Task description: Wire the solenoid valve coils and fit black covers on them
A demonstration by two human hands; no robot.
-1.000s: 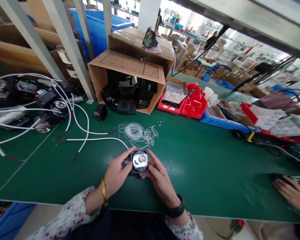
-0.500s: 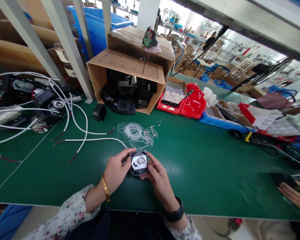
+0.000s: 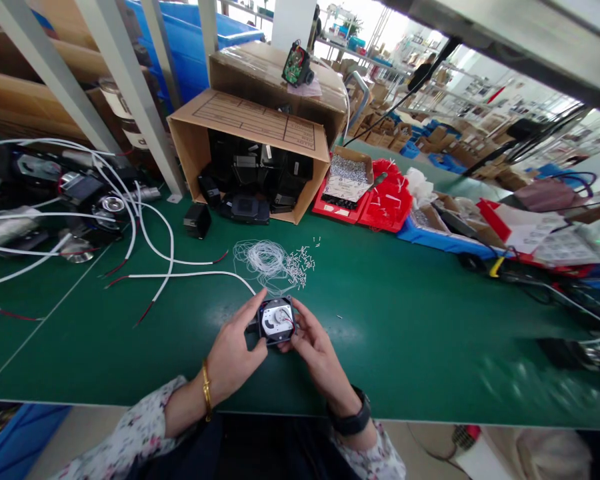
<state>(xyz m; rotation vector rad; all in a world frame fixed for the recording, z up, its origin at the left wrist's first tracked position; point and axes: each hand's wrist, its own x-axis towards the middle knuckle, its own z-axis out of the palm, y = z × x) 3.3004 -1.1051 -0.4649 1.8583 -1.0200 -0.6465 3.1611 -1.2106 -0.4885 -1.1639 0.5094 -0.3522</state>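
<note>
A square dark housing [image 3: 269, 338], with a white plate and a small round part with red and black wires inside, is held just above the green table. My right hand [image 3: 316, 347] grips its right side, thumb on the near corner and fingers along the edge and underneath. My left hand [image 3: 237, 347] is curved around the left side, with thumb and index finger spread to its near and far corners. A white cable [image 3: 200, 273] with stripped red and black ends runs up to the housing. Beyond it lie a loose coil of thin clear tubing [image 3: 265, 259] and a scatter of small screws [image 3: 300, 265].
An open cardboard box [image 3: 180, 150] of black housings stands at the back, with a single black housing [image 3: 197, 221] beside it. Motor assemblies and white cables [image 3: 167, 233] crowd the left. Red trays [image 3: 337, 212] and a blue bin [image 3: 430, 238] line the back right.
My left thumb has moved down from the housing's face to its near corner, and the left fingers have spread. The right hand keeps its grip. Another person's hand has left the right edge.
</note>
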